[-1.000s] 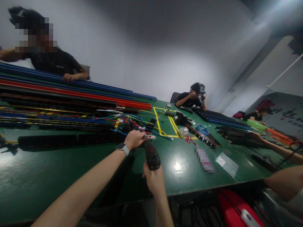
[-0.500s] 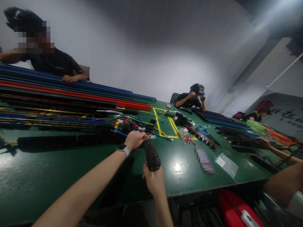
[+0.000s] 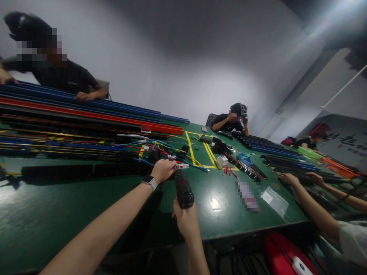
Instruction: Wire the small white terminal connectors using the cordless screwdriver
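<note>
My right hand (image 3: 186, 219) is wrapped round the grip of a black cordless drill (image 3: 184, 190), its nose pointing away from me. Just beyond that nose, the closed fingers of my left hand (image 3: 164, 170) pinch a small white piece with a red mark (image 3: 182, 166). The drill's tip meets or nearly meets the piece; the exact contact is too small to see. Blue, red and yellow wires (image 3: 160, 144) lie tangled behind my left hand. Left of my wrist lies a long black strip with red dots (image 3: 71, 172).
Long blue profiles (image 3: 129, 107) and orange ones (image 3: 163, 127) stretch across the far left of the green table (image 3: 223, 217). Red-handled pliers (image 3: 230, 172), a blue bin (image 3: 245, 158) and a clear plastic bag (image 3: 275, 201) lie rightward. Co-workers sit around; one's arms (image 3: 312, 202) reach in from the right.
The co-worker at right has stretched an arm forward over the table. At left, a person's raised hand has come down onto the blue profiles. My hands and the drill stay practically still.
</note>
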Available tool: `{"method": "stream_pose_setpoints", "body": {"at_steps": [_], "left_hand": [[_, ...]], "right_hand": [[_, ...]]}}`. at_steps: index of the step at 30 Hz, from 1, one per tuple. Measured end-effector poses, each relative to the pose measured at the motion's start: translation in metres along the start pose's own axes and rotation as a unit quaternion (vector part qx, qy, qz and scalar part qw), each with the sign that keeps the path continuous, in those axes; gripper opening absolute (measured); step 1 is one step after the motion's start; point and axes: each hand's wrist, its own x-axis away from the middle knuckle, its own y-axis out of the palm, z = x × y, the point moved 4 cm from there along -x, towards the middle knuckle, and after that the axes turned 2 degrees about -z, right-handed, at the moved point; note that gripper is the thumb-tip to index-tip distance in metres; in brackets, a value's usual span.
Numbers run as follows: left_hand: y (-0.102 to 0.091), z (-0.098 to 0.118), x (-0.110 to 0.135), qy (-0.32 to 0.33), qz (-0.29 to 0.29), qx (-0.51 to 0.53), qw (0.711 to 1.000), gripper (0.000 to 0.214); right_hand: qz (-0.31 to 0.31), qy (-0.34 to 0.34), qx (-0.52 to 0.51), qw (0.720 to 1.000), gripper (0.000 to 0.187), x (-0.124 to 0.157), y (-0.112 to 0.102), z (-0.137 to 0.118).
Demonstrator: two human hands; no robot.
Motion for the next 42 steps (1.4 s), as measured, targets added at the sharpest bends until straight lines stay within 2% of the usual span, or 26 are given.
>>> {"method": "stream_pose_setpoints", "body": {"at_steps": [42], "left_hand": [[0.0014, -0.0004, -0.0012, 0.003, -0.020, 0.000, 1.000, 0.022]], "right_hand": [[-0.001, -0.006, -0.009, 1.000, 0.026, -0.0006, 0.0010, -0.0004]]}}
